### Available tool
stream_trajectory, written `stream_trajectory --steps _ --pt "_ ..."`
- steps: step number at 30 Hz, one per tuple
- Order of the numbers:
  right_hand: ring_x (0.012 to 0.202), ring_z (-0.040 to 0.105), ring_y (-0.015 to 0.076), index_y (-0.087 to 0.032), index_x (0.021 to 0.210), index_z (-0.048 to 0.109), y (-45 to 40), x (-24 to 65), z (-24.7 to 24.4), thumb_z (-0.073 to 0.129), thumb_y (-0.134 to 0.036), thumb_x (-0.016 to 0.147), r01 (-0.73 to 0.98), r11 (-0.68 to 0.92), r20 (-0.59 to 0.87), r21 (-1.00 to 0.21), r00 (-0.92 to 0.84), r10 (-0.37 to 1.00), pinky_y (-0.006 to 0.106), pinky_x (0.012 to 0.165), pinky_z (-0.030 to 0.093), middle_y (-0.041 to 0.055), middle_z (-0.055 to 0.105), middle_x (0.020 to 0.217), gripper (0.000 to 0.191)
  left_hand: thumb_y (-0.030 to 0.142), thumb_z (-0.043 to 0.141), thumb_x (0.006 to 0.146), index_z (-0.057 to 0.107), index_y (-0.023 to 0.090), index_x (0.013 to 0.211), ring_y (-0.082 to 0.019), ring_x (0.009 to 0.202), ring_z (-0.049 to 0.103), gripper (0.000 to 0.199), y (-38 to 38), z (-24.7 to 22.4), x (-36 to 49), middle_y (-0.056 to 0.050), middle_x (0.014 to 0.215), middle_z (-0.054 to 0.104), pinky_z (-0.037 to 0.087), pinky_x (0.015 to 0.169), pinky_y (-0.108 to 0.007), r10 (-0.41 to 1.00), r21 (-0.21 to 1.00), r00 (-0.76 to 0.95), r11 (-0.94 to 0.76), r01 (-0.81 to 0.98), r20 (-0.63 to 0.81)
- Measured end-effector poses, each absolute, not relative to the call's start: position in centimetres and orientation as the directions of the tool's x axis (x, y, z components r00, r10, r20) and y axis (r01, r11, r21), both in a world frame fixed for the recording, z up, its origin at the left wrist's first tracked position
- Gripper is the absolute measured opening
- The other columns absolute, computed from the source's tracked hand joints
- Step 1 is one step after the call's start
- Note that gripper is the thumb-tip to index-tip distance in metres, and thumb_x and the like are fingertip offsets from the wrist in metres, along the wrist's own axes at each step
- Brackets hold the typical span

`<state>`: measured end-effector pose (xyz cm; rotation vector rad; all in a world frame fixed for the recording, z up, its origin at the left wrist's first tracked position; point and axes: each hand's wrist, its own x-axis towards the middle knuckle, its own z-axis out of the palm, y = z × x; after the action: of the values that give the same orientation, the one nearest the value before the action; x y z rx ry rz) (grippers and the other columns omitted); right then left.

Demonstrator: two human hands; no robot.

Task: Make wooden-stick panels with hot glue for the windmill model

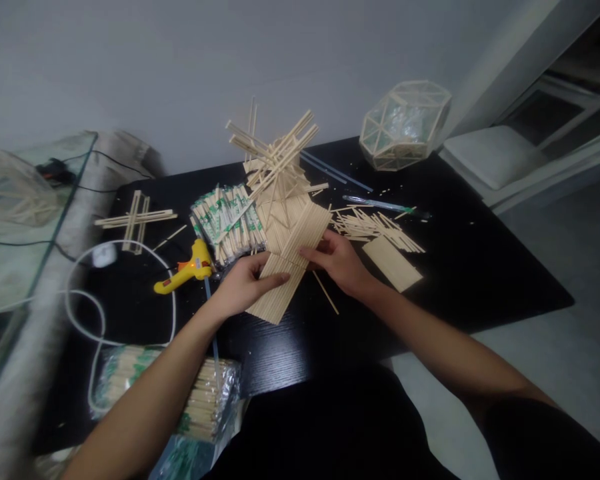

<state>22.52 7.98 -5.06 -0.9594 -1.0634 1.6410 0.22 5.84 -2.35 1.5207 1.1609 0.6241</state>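
Note:
Two flat panels made of pale wooden sticks are between my hands, over the black table. My left hand grips the lower stick panel, its thumb lying on top. The fingers of my right hand pinch the edge of the upper stick panel, which overlaps the lower one at an angle. Just behind them stands a wooden stick structure with crossed sticks on top. To the left lies a yellow glue gun. A separate flat wooden panel rests to the right.
Packaged chopsticks lie behind my left hand, and another pack is under my left forearm. Loose sticks are at right. A geometric stick frame stands at the back right; a white cable loops at left.

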Motion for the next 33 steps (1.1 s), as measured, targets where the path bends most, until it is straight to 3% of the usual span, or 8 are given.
stream_trajectory --steps 5,8,10,15,19,26,29,33 --pt "0.093 0.077 0.0258 -0.024 0.112 0.068 8.8 23.3 -5.0 0.093 -0.034 0.071 -0.242 -0.12 -0.081 -0.963 -0.167 0.983 0.041 0.075 0.068 0.0046 0.08 0.108 0.049 0.046 0.077 0.089 0.075 0.018 0.105 -0.019 0.084 0.069 0.033 5.7 -2.4 0.2 -0.006 0.099 0.078 0.054 0.074 -0.031 0.937 0.958 0.311 0.074 0.276 -0.162" --pt "0.084 0.077 0.0253 -0.033 0.146 0.048 9.0 23.7 -5.1 0.093 -0.026 0.067 -0.202 -0.142 -0.102 -0.969 -0.196 0.975 0.039 0.062 0.067 0.0033 0.078 0.112 0.09 0.051 0.075 0.09 0.072 0.017 0.099 -0.019 0.078 0.068 0.035 5.8 -2.4 0.1 -0.006 0.092 0.077 0.052 0.069 -0.03 0.96 0.965 0.23 0.106 0.241 -0.163" --pt "0.082 0.077 0.0246 -0.037 0.155 0.038 8.7 23.8 -5.2 0.09 -0.024 0.069 -0.154 -0.148 -0.105 -0.977 -0.259 0.96 0.039 0.059 0.065 0.0031 0.077 0.115 0.102 0.053 0.072 0.092 0.068 0.017 0.089 -0.017 0.071 0.063 0.037 6.0 -2.5 0.0 -0.003 0.081 0.072 0.049 0.065 -0.028 0.976 0.966 0.169 0.097 0.238 -0.139" --pt "0.097 0.074 0.0251 -0.023 0.101 0.078 7.5 22.8 -4.3 0.077 -0.04 0.087 0.058 -0.015 -0.038 -0.998 -0.419 0.907 0.045 0.093 0.06 0.005 0.079 0.102 0.022 0.06 0.074 0.087 0.063 0.017 0.079 -0.017 0.069 0.059 0.044 6.1 -2.7 0.2 0.0 0.071 0.064 0.048 0.067 -0.028 0.994 0.991 0.081 0.068 0.119 -0.078" --pt "0.093 0.071 0.0235 -0.02 0.082 0.075 6.4 21.6 -3.2 0.067 -0.06 0.094 0.073 -0.04 -0.07 -0.997 -0.481 0.874 0.039 0.09 0.056 0.0031 0.075 0.085 0.042 0.065 0.074 0.085 0.068 0.016 0.087 -0.02 0.076 0.064 0.049 5.6 -2.6 0.6 -0.003 0.079 0.07 0.052 0.073 -0.031 0.994 0.996 0.062 0.087 -0.003 -0.087" --pt "0.073 0.063 0.0191 -0.017 0.075 0.069 6.0 21.7 -2.8 0.075 -0.061 0.086 0.248 0.035 -0.089 -0.968 -0.474 0.876 0.031 0.067 0.052 0.0017 0.069 0.074 0.046 0.055 0.069 0.092 0.069 0.018 0.091 -0.016 0.075 0.06 0.037 5.1 -2.4 1.0 -0.002 0.083 0.067 0.049 0.068 -0.027 0.989 0.984 0.113 -0.109 0.142 0.094" --pt "0.071 0.062 0.0202 -0.018 0.07 0.067 7.4 24.3 -1.7 0.073 -0.057 0.086 0.392 0.127 -0.022 -0.911 -0.354 0.935 0.032 0.065 0.05 0.0032 0.068 0.073 0.042 0.049 0.07 0.09 0.065 0.02 0.106 -0.012 0.062 0.054 0.033 5.9 -2.4 0.1 0.001 0.079 0.062 0.044 0.058 -0.024 0.991 0.989 -0.034 -0.126 0.083 0.13" --pt "0.071 0.063 0.0209 -0.018 0.085 0.074 10.0 29.7 0.1 0.065 -0.049 0.088 0.563 0.125 -0.003 -0.817 -0.222 0.975 0.032 0.065 0.048 0.0055 0.072 0.081 0.033 0.048 0.063 0.088 0.057 0.022 0.103 -0.013 0.057 0.052 0.03 7.5 -2.6 -1.8 0.005 0.07 0.055 0.044 0.056 -0.025 0.953 0.98 -0.251 -0.138 0.141 0.17"
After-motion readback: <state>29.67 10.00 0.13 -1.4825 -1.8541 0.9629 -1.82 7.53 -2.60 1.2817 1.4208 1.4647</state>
